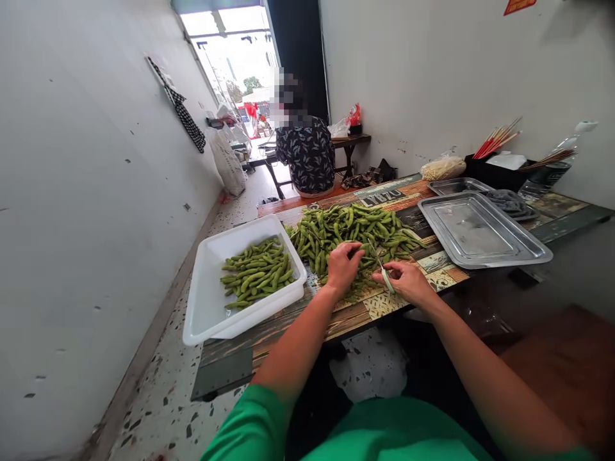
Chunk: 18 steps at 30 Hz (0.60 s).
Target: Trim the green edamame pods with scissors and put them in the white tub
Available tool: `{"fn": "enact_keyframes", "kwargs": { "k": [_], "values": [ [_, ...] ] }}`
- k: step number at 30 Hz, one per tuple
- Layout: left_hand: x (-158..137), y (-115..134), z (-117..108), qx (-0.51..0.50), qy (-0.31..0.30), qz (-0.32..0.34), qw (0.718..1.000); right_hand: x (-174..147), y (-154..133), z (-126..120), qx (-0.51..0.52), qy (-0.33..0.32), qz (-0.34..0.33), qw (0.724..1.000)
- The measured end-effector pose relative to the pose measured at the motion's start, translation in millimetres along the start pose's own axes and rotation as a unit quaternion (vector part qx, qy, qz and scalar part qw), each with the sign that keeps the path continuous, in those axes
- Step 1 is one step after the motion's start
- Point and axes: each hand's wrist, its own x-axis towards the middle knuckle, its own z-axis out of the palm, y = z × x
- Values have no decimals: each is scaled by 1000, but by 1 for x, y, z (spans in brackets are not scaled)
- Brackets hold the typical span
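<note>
My right hand point(407, 282) is closed around the pale handles of a pair of scissors point(387, 282), whose thin blades point up and away toward the pods. Just left of the blades, my left hand point(343, 266) is pinched on a green soybean pod, mostly hidden by the fingers. Both hands hover at the near edge of a large heap of soybean pods point(343, 224) spread on the table. To the left, a white plastic tub point(204, 288) holds a smaller layer of pods. Small green trimmings lie on the tabletop beneath my hands.
A metal tray point(485, 230) lies on the patterned wooden table point(288, 326) at right. Behind it are a dark cloth point(507, 202), a black box of skewers point(480, 169), a plastic bottle point(548, 176) and a bagged pale bundle point(442, 168). Another person point(307, 153) sits beyond the table.
</note>
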Motion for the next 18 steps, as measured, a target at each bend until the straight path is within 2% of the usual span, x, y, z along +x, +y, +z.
{"fn": "enact_keyframes", "kwargs": {
  "k": [5, 9, 14, 18],
  "values": [
    [-4, 2, 2, 63, 0, -2, 998, -1, -3, 7, 55, -8, 4, 998],
    [-5, 0, 4, 91, 2, 5, 996, -1, -1, 11, 119, -39, 3, 992],
    [-10, 2, 6, 126, -34, 76, 989, 2, 1, 17, 138, -56, 23, 989],
    [-13, 3, 6, 150, -39, 99, 983, 4, 0, 16, 141, -56, 29, 988]
  ]
}}
